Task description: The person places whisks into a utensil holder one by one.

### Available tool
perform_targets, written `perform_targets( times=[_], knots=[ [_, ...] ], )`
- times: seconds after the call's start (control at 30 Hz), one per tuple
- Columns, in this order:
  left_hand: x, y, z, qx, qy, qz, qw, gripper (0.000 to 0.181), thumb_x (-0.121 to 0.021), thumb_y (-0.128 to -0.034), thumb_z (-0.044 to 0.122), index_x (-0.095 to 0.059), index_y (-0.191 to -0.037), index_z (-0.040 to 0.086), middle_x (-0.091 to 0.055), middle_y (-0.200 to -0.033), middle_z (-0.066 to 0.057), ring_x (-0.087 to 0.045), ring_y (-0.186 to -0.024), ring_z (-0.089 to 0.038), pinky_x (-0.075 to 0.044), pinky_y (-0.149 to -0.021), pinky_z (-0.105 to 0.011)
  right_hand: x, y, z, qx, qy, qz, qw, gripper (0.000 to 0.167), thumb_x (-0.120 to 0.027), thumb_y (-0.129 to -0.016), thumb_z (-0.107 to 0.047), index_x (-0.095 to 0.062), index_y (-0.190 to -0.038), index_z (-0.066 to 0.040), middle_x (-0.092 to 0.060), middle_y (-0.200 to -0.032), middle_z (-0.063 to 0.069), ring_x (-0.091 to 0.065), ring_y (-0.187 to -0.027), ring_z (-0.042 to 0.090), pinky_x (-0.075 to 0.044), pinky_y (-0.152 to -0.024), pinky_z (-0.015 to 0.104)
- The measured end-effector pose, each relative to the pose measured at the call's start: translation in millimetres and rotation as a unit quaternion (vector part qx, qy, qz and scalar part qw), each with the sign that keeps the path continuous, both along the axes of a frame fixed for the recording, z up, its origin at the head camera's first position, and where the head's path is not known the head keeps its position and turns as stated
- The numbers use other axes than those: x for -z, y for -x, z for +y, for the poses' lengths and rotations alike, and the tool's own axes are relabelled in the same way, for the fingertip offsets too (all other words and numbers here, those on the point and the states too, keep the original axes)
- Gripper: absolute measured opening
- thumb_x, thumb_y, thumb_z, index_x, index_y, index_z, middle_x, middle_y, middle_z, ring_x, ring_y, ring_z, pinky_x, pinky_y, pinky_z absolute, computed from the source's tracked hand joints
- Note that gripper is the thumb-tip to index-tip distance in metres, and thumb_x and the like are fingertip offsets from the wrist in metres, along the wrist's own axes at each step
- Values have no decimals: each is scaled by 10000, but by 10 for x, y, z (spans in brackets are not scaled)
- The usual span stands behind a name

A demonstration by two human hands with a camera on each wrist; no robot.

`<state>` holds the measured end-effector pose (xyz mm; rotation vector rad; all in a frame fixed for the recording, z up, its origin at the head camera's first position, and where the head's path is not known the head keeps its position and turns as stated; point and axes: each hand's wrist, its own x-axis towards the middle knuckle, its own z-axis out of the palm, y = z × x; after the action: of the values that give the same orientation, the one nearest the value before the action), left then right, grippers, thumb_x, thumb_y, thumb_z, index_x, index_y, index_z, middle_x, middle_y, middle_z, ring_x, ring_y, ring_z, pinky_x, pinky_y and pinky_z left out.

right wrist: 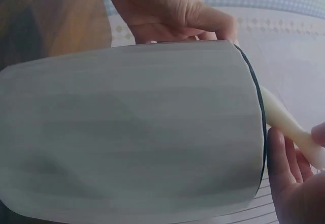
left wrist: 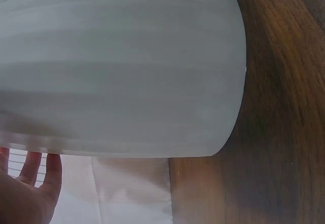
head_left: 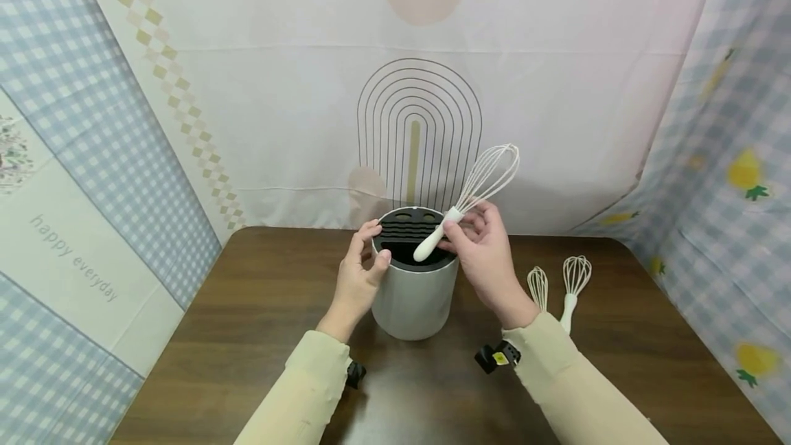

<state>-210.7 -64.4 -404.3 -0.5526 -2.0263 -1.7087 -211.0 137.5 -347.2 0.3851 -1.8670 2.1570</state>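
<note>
A light grey utensil holder [head_left: 410,304] with a black slotted insert [head_left: 408,229] stands upright on the table. My left hand [head_left: 355,277] grips its left side near the rim, thumb at the front edge; the left wrist view shows that hand's fingers [left wrist: 51,178] reaching behind the wall. Above the right part of the rim, my right hand [head_left: 491,263] pinches a white whisk [head_left: 435,240] near the top of its handle. Its wire loops point up and right, and the handle end slants down over the large front opening. In the right wrist view the handle [right wrist: 284,118] shows beyond the rim.
Two more whisks, a smaller one [head_left: 538,287] and a white-handled one [head_left: 575,283], lie on the brown wooden table [head_left: 278,307] right of the holder, partly hidden by the right forearm. A patterned cloth [head_left: 296,115] hangs behind the table.
</note>
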Motion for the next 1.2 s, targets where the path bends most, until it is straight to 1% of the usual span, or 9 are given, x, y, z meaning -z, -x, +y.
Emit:
perform_targets(
  times=[0.2,0.4,0.5,0.67,0.73,0.97,1.07,1.13,1.2],
  knots=[
    [-13,-15,5,-47,38,-14,10000,442,-571,-879,94,-493,-1289,-51,-438,-1430,-224,-576,-1090,-400,-428,-938,-549,41,43,-36,111,-818,358,9959,528,-626,-907,-23,-323,-1339,-12,-571,-1107,178,-633,-918,267,-563,-736,362],
    [-9,-8,-4,12,-23,-16,10000,429,-575,-883,83,-497,-1281,-58,-437,-1423,-237,-585,-1071,-410,-431,-926,-563,99,64,-95,335,-1469,715,9860,649,-672,-874,-51,-288,-1396,-81,-601,-1046,114,-649,-878,219,-557,-716,304],
    [-8,-9,-7,72,-87,12,9999,431,-585,-894,92,-500,-1288,-62,-434,-1427,-236,-587,-1054,-419,-431,-919,-573,131,73,-130,428,-1742,877,9799,685,-684,-860,-49,-273,-1406,-88,-612,-1018,88,-654,-837,192,-550,-697,279],
    [-1,-4,-9,77,-70,41,9999,432,-588,-903,106,-500,-1291,-61,-437,-1428,-226,-592,-1044,-414,-432,-916,-574,169,77,-174,522,-2001,1128,9719,705,-691,-834,-26,-270,-1395,-93,-624,-983,78,-662,-802,176,-553,-676,277],
    [0,-1,-8,74,-69,48,9999,433,-587,-902,109,-499,-1291,-59,-437,-1429,-225,-592,-1046,-416,-431,-916,-575,172,74,-181,508,-2026,1190,9707,715,-696,-826,-20,-268,-1394,-89,-627,-982,87,-665,-800,184,-555,-679,283],
    [-9,0,5,89,-60,93,9999,434,-583,-906,103,-493,-1291,-76,-431,-1424,-247,-589,-1047,-425,-431,-915,-571,174,61,-171,421,-2245,1184,9663,826,-733,-816,-44,-219,-1457,-129,-630,-1012,104,-667,-818,184,-559,-700,286],
    [12,11,4,72,-56,73,9999,437,-584,-902,103,-494,-1292,-73,-434,-1426,-237,-585,-1063,-414,-432,-919,-558,178,52,-165,370,-2387,1176,9632,885,-756,-807,-53,-192,-1481,-158,-627,-1025,105,-664,-842,195,-559,-713,297],
    [89,66,-1,49,-77,80,9999,442,-589,-902,111,-497,-1300,-56,-436,-1433,-218,-583,-1075,-407,-430,-919,-559,174,42,-165,347,-2484,1160,9611,914,-767,-800,-60,-178,-1491,-166,-623,-1020,108,-662,-869,215,-558,-727,313],
    [172,126,-4,26,-89,71,9999,444,-596,-903,129,-503,-1309,-25,-438,-1444,-185,-581,-1089,-393,-430,-920,-558,152,20,-170,318,-2527,1136,9603,929,-772,-794,-45,-169,-1493,-155,-621,-1039,148,-660,-903,263,-559,-741,351]
  ],
)
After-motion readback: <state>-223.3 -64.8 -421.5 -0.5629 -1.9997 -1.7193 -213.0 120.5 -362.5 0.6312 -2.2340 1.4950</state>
